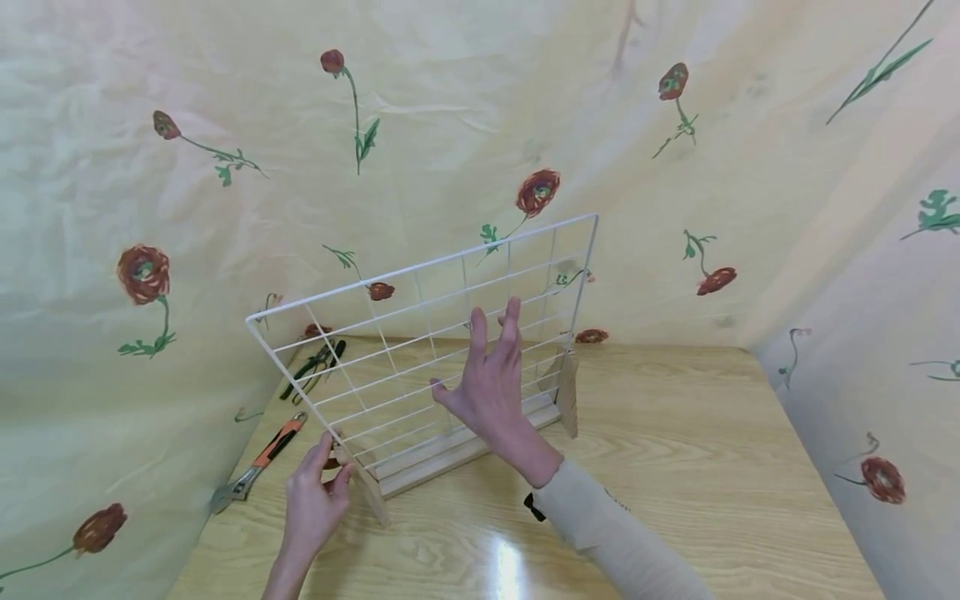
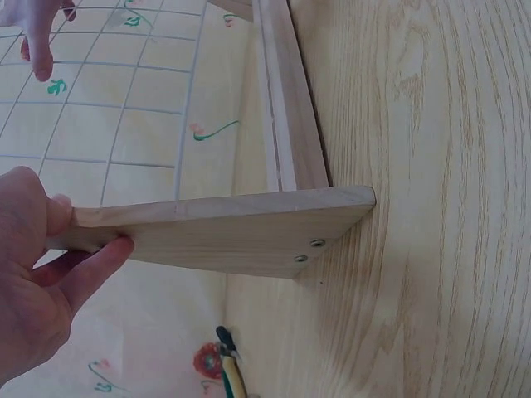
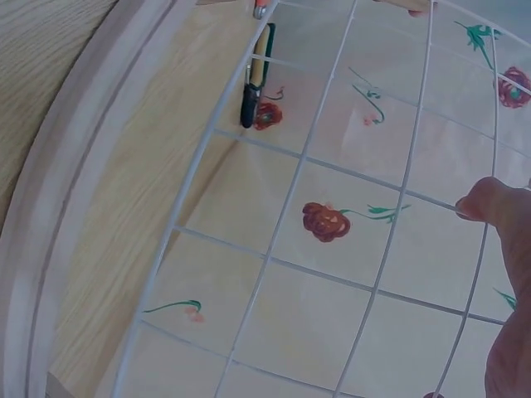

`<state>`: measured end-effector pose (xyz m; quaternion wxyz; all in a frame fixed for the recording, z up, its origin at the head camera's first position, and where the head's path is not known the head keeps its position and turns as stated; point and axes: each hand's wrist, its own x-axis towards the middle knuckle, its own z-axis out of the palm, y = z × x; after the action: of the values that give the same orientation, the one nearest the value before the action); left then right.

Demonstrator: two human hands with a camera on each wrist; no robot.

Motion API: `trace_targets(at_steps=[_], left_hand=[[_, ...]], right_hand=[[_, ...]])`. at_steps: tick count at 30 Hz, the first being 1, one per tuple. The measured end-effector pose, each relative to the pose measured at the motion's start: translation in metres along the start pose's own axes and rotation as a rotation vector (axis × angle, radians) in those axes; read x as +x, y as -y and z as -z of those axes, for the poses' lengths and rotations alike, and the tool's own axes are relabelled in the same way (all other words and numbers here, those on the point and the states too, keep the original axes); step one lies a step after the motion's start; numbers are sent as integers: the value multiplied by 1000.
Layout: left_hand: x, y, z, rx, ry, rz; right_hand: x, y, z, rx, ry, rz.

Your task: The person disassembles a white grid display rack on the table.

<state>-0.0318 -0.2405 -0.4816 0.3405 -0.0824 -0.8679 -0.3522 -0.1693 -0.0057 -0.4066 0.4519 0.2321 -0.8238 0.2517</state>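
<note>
A white wire grid (image 1: 423, 267) stands tilted within a wooden frame on the table. The frame has two side panels joined low down by grooved wooden rails (image 1: 435, 472). My left hand (image 1: 311, 500) pinches the upper end of the left side panel (image 2: 232, 228), thumb on one face and fingers on the other. Two screw heads (image 2: 309, 251) show at that panel's lower end. In front of the grid is my right hand (image 1: 491, 383), fingers raised and spread. Its thumb (image 3: 485, 199) overlaps a wire in the right wrist view. The right side panel (image 1: 568, 396) stands at the far end.
On the left of the table lie an adjustable wrench (image 1: 279, 442) with an orange and black handle and, farther back, pliers (image 1: 318, 367) with dark handles. A small black object (image 1: 534, 507) shows beside the right sleeve. Flowered cloth (image 1: 450, 100) surrounds the table's back and sides.
</note>
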Motion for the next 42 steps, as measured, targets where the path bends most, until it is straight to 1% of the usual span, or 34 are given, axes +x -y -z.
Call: trace_targets(at_steps=[8, 15, 17, 23, 30, 36, 42], left_hand=[[0, 0, 0, -6, 20, 39], [-1, 1, 1, 14, 18, 32], [0, 0, 2, 12, 22, 41], [4, -1, 4, -7, 53, 81], [5, 1, 3, -61, 88, 97], [3, 2, 1, -79, 79, 113], [3, 2, -1, -103, 71, 112]], right_hand=[[11, 2, 5, -23, 17, -22], [22, 4, 11, -20, 18, -24], [25, 5, 12, -22, 12, -18], [36, 7, 17, -35, 1, -12], [49, 10, 27, -13, 8, -32], [59, 9, 35, -18, -8, -19], [66, 11, 43, -18, 3, -24]])
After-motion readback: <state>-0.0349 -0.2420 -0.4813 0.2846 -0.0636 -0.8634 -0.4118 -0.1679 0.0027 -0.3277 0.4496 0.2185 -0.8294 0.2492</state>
